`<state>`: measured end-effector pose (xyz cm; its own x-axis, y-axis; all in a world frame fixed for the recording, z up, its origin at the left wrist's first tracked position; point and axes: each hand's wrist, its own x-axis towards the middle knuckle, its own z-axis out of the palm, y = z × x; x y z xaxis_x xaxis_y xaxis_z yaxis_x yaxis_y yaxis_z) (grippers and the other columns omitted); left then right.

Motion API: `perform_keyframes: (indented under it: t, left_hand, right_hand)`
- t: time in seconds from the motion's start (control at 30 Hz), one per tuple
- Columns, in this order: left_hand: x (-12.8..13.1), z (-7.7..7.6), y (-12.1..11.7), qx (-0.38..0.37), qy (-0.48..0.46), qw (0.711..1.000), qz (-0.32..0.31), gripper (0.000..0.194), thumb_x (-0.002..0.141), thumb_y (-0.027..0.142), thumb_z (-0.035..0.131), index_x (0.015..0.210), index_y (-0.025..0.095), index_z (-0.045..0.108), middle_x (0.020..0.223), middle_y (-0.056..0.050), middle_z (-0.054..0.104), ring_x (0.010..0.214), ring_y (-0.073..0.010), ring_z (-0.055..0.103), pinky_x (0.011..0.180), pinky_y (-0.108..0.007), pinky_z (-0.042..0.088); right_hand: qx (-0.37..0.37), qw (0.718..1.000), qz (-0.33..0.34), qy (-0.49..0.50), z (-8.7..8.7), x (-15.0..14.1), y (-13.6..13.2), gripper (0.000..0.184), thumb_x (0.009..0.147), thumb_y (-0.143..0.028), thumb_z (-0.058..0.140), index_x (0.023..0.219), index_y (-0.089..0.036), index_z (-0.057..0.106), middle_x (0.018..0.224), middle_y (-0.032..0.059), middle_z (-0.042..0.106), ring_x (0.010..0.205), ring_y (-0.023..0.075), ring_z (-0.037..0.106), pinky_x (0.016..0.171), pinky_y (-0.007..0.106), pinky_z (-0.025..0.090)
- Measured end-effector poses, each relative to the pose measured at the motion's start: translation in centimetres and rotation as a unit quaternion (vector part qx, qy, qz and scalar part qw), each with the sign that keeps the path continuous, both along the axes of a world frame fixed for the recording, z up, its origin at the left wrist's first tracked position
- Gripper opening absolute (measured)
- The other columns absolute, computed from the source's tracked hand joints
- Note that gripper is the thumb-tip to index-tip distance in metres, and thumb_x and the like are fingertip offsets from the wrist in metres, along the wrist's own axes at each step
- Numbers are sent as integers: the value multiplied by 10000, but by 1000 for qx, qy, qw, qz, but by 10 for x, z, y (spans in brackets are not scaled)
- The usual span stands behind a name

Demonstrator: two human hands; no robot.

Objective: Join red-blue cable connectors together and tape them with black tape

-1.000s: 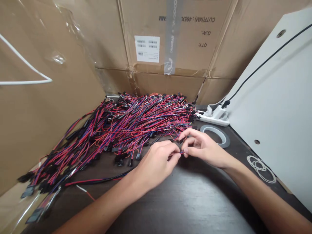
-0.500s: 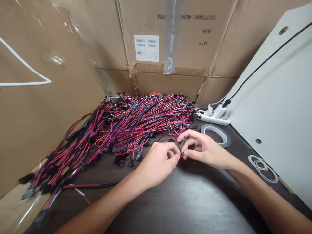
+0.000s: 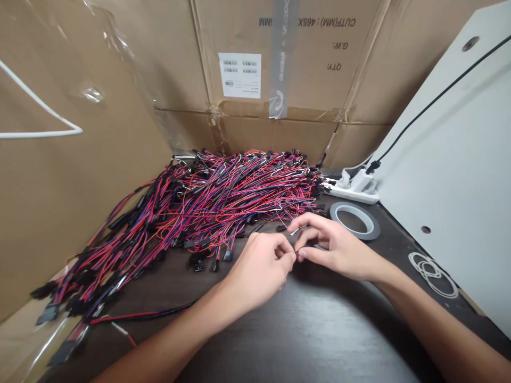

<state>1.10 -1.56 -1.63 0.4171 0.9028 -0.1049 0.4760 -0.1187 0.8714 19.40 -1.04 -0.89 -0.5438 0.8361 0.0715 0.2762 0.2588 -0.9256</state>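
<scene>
My left hand [image 3: 259,268] and my right hand [image 3: 333,246] meet fingertip to fingertip over the dark table [image 3: 311,330], just in front of a big pile of red, blue and black wire leads [image 3: 215,197]. Both hands pinch the end of one thin wire lead [image 3: 296,254]; only a short bit shows between the fingers. A black sheathed cable with a red end [image 3: 136,316] runs from under my left forearm toward the left. The fingers of both hands are closed in a pinch.
Cardboard boxes [image 3: 279,80] wall in the back and left. A roll of tape [image 3: 354,219] lies right of the pile, a white power strip [image 3: 353,189] behind it. Several white rubber bands [image 3: 433,267] lie near a white panel [image 3: 459,159] at the right.
The hands have stayed together, fingers working slightly on the lead. The red end showing between the fingertips is now nearly hidden. The black cable at the left has shifted a little.
</scene>
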Motion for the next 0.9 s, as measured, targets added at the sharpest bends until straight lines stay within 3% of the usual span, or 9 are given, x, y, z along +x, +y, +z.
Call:
perform_keyframes:
  t: [0.2, 0.4, 0.7, 0.9]
  left_hand:
    - [-1, 0, -1, -85, 11, 996, -9, 231, 837, 290, 456, 719, 143, 589, 556, -19, 608, 357, -105, 493, 332, -207, 368]
    - [-5, 2, 2, -57, 30, 996, -59, 265, 860, 279, 402, 722, 143, 581, 512, -10, 615, 345, -70, 425, 384, -190, 321]
    - [-1, 5, 1, -109, 31, 993, -33, 261, 861, 360, 420, 692, 174, 493, 547, 2, 594, 346, -98, 458, 305, -194, 340]
    - [-3, 7, -1, -104, 41, 992, -52, 286, 884, 370, 392, 692, 178, 485, 479, 20, 556, 330, -93, 428, 318, -186, 297]
  right_hand:
    - [-7, 1000, 2, 4, -2, 2, 2, 344, 796, -140, 570, 1115, -205, 458, 789, 1, 681, 752, 170, 656, 735, 317, 486]
    - [-26, 999, 15, 22, -2, 3, 3, 369, 797, -110, 571, 1133, -196, 448, 789, -3, 677, 752, 154, 648, 745, 305, 490]
    - [-49, 998, 8, 45, -2, 7, 4, 374, 789, -123, 607, 1121, -200, 452, 781, -17, 654, 732, 136, 641, 692, 267, 485]
    - [-53, 997, 16, 44, 1, 13, 7, 376, 786, -123, 614, 1115, -193, 447, 790, -9, 666, 715, 130, 637, 688, 265, 485]
